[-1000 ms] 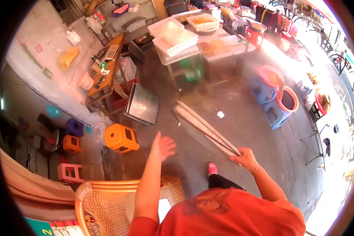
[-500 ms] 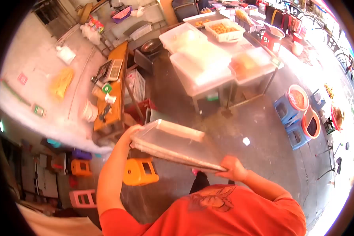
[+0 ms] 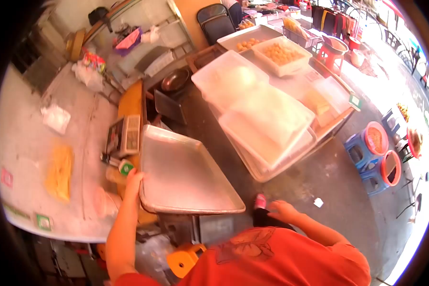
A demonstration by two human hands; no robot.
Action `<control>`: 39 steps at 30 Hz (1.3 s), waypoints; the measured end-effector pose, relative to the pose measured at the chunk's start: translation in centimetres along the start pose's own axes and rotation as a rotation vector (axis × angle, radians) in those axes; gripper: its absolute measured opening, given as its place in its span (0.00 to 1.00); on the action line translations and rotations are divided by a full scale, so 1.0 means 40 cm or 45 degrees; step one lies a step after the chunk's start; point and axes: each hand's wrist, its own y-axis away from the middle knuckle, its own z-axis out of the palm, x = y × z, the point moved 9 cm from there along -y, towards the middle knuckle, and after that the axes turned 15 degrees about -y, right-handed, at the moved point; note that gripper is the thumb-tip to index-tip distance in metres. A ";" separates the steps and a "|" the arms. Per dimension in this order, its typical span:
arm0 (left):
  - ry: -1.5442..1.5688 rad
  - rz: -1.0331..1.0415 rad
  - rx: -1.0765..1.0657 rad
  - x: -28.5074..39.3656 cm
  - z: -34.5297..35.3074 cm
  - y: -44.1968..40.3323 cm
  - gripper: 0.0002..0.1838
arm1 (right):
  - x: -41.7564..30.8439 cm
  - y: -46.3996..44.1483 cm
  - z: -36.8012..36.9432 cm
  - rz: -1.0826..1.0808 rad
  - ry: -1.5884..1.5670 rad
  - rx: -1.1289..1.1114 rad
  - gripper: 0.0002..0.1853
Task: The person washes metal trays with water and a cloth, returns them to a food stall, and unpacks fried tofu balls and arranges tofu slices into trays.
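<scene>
A metal baking tray [image 3: 190, 178] with a raised rim hangs in front of me, its inside facing up and showing nothing in it. My left hand [image 3: 134, 183] grips the tray's left edge, beside the wooden table with the scale. Off the tray's right corner is my right hand [image 3: 283, 211], apart from it, with fingers loosely spread and nothing in them. Part of my left fingers is hidden by the rim.
A scale [image 3: 130, 135] stands on the narrow wooden table [image 3: 134, 102] at left. Ahead, a larger table bears white plastic tubs [image 3: 267, 119] and a basket of round yellow pieces [image 3: 281, 53]. Below is a yellow stool [image 3: 183, 262]; at right, blue stools [image 3: 357, 148] hold tubs.
The tray has swung left and tilted, over beside the wooden table. My right hand has let go of it. The view has moved closer to both tables.
</scene>
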 end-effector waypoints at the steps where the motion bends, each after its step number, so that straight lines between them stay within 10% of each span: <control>1: -0.004 0.010 0.048 0.067 -0.018 -0.044 0.35 | 0.060 -0.032 -0.023 0.256 0.003 -0.024 0.16; 7: 0.231 0.148 0.049 0.260 -0.103 -0.347 0.24 | 0.383 -0.086 -0.083 0.725 -0.032 0.104 0.11; 17: 0.637 0.009 0.053 0.489 0.008 -0.962 0.21 | 0.410 0.002 -0.106 1.265 -0.268 0.984 0.12; 20: 0.852 0.134 -0.351 0.536 0.140 -1.240 0.21 | 0.408 -0.015 0.020 1.517 -0.369 1.181 0.11; 24: 0.857 0.276 -0.258 0.557 0.357 -1.573 0.16 | 0.292 -0.166 0.212 1.814 -0.686 0.967 0.12; 27: 1.089 0.199 -0.379 0.546 0.581 -1.762 0.13 | 0.018 -0.485 0.111 1.499 -0.679 0.697 0.12; 34: 1.307 0.084 -0.498 0.535 0.953 -1.783 0.31 | -0.054 -0.510 0.102 1.470 -0.615 1.333 0.11; 39: 1.108 -0.117 -0.572 0.405 1.148 -1.772 0.46 | -0.133 -0.557 0.119 1.635 -0.515 1.171 0.12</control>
